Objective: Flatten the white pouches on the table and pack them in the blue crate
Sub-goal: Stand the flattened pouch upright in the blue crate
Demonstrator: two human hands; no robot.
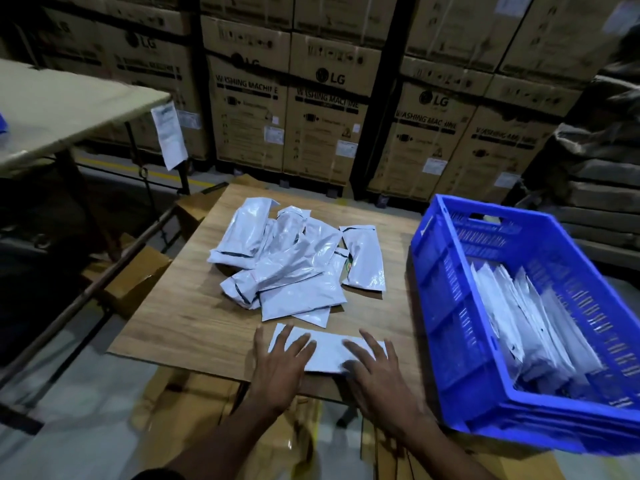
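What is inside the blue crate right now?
The blue crate holds white pouches standing on edge in a row along its near half. Its far end looks bare; the floor under the pouches is hidden.

Both hands flat, palms down, fingers spread.

Left hand (278, 370): fingers straight and fanned, pointing away from the body, fingertips pressing down on the left end of what lies under them; forearm runs in from bottom centre, angled up and right. Right hand (379, 374): same pose, fingers extended and splayed, slightly motion-blurred, pressing on the right end; forearm enters from the bottom right, angled up and left. The hands sit side by side, near each other but apart, wrists roughly level. Both forearms bare. No curl in any finger, no pinch.
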